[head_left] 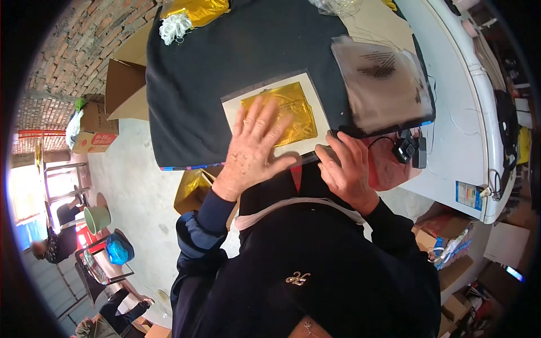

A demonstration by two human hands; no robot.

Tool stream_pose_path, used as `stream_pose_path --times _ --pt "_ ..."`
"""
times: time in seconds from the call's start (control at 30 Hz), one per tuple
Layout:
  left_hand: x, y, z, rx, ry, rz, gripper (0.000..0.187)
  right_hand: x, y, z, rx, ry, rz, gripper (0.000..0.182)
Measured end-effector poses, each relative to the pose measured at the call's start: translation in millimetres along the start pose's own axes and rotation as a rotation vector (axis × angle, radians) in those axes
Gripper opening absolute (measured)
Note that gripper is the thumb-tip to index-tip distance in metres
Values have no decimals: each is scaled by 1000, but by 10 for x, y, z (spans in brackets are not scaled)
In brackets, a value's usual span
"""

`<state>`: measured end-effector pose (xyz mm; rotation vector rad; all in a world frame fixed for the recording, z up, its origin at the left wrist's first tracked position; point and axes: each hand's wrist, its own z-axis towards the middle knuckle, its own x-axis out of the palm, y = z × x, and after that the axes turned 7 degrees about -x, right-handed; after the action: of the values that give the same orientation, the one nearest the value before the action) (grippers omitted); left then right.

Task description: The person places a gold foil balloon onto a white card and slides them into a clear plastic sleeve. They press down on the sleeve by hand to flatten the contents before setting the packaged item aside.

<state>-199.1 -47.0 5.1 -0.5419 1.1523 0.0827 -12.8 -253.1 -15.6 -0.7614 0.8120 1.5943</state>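
Observation:
A shiny gold foil packet [301, 115] lies over a white card [233, 109] in a clear plastic bag [265, 83], on the black cloth. My left hand [252, 147] is spread flat, its fingers over the left part of the gold packet and its thumb along the near edge. At the near right corner of the bag, my right hand [347, 169] has its fingers bent together, pinching the bag's edge. The exact contact under those fingertips is partly hidden.
A stack of clear printed bags [380, 84] lies to the right on the black cloth [191, 96]. White string [175, 28] and gold foil [205, 11] lie at the far left. A black adapter [407, 149] sits by the white appliance [459, 112]. Other people are at the left.

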Motion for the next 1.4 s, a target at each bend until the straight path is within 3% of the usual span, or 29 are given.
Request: stream_pose_path --times 0.07,0.3,0.47,0.77,1.0,1.2,1.23,1.4 --pt "85 -26 -2 25 79 -24 84 2 -7 4 3 1 -10 42" --pt "178 -129 66 12 -20 53 60 -8 -50 80 42 47 -45 55" --pt "251 -95 98 50 -52 145 52 18 -42 153 113 161 -37 78" --pt "280 -75 77 50 -63 138 48 0 -91 429 182 314 -23 97" --pt "210 -86 97 80 -51 147 57 94 -153 410 204 322 -13 96" --pt "-34 -84 209 42 37 -32 68 115 -189 381 207 304 -3 93" --pt "-89 -50 244 38 65 12 59 119 -193 385 208 300 2 93" --pt "124 152 412 -5 11 26 49 131 -198 392 209 294 11 93"
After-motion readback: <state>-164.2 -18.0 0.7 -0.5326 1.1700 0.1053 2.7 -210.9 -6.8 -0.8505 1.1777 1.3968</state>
